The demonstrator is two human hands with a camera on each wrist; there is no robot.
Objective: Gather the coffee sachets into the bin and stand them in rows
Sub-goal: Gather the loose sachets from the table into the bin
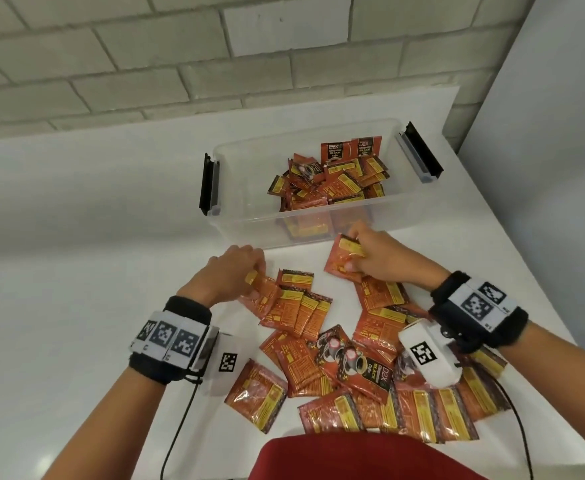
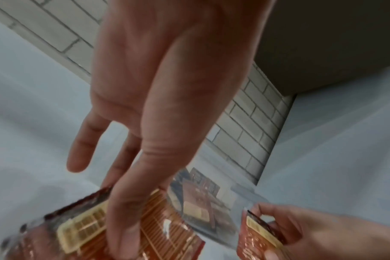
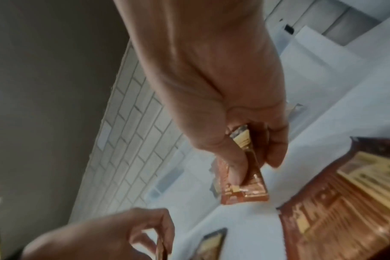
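Observation:
Several orange-red coffee sachets (image 1: 322, 362) lie loose on the white table in front of me. My left hand (image 1: 251, 284) pinches the far end of a sachet (image 1: 266, 299) at the pile's left edge; in the left wrist view its thumb (image 2: 127, 228) presses on that sachet (image 2: 158, 234). My right hand (image 1: 353, 256) pinches another sachet (image 1: 341, 259) between thumb and fingers, just in front of the clear plastic bin (image 1: 249, 220). That pinched sachet (image 3: 245, 190) hangs below the right thumb. More sachets (image 1: 332, 188) lie jumbled in the bin, two standing against its back wall.
The bin has black latches (image 1: 209, 183) at both ends and stands near a grey brick wall (image 1: 180, 64). The table's right edge (image 1: 543, 271) runs diagonally beside a pale wall. Cables hang from both wrist cameras. Something red (image 1: 353, 459) is at the near edge.

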